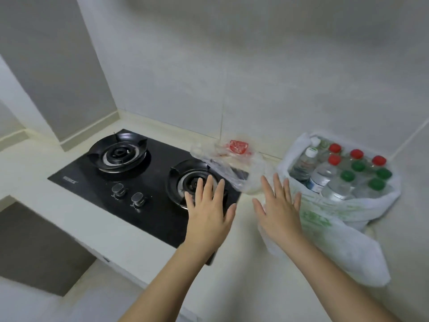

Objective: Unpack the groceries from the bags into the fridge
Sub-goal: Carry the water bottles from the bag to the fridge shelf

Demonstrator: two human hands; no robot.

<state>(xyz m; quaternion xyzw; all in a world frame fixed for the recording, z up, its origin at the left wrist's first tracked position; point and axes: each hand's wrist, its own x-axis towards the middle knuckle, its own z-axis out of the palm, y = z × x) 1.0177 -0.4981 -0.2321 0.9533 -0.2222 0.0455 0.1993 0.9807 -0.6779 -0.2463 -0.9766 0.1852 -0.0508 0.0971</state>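
Pale kitchen surface (130, 240): white plastic bag (348, 228) of capped clear bottles (343, 173) remains full; left hand (209, 212) and right hand (278, 210) spread, holding nothing. Unpacking apparently not started.

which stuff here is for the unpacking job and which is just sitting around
For the job: white printed bag, capped bottles inside it, clear plastic bag holding something red.
Just lying about: gas hob, its knobs, countertop.

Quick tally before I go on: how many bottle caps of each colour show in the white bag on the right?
Red caps: 4
Green caps: 4
White caps: 2
Total: 10 caps visible in the white bag
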